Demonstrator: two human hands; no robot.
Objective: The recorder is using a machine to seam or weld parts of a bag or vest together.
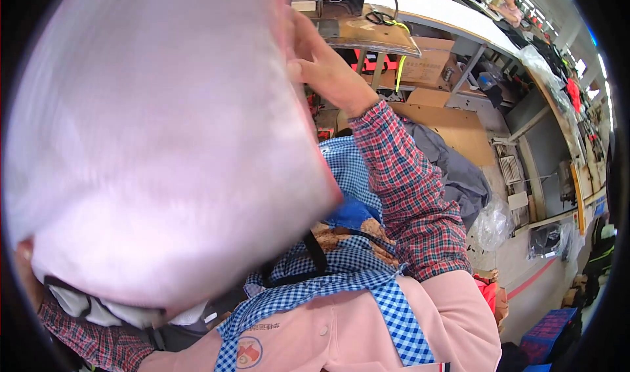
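A large white fabric piece (164, 142) with a pinkish-red edge is held up close in front of me, blurred by motion, and covers most of the left side. My right hand (325, 63) grips its right edge near the top, thumb on the near side and the other fingers partly behind it. At the far left, my left hand (25, 263) is at the lower left corner of the fabric, closed on it, mostly hidden by the cloth and the dark picture rim. Below that corner lies bunched white material with a black edge (92, 306).
Ahead stands a worn wooden work table (374, 37) with black-handled scissors (380, 19). A long white-topped bench (446, 14) runs behind it. Cardboard (453, 126), dark grey cloth (453, 175) and a clear plastic bag (493, 224) lie to my right. Another person (508, 7) sits far off.
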